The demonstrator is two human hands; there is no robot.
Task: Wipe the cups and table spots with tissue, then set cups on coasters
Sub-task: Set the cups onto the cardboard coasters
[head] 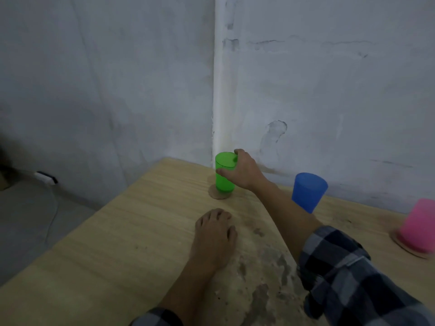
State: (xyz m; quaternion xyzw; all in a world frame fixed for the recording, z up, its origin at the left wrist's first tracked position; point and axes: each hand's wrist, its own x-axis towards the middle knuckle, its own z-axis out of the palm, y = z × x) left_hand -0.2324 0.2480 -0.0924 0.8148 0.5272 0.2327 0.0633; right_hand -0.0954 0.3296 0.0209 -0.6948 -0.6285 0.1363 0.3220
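Note:
A green cup (223,182) stands upside down on a round cork coaster (215,194) near the table's far corner. My right hand (242,171) grips its upper part from the right. My left hand (215,231) rests palm-down on the wooden table (117,243), fingers slightly curled, with nothing visible in it. A blue cup (308,191) stands inverted by the wall; whether a coaster lies under it is hidden. A pink cup (419,227) sits inverted on another coaster (400,243) at the right edge. No tissue is in view.
Grey stains and dusty patches (270,267) cover the table between my arms. White walls meet in a corner right behind the green cup. The table's left edge drops to the floor, where a white power strip (46,177) and cable lie.

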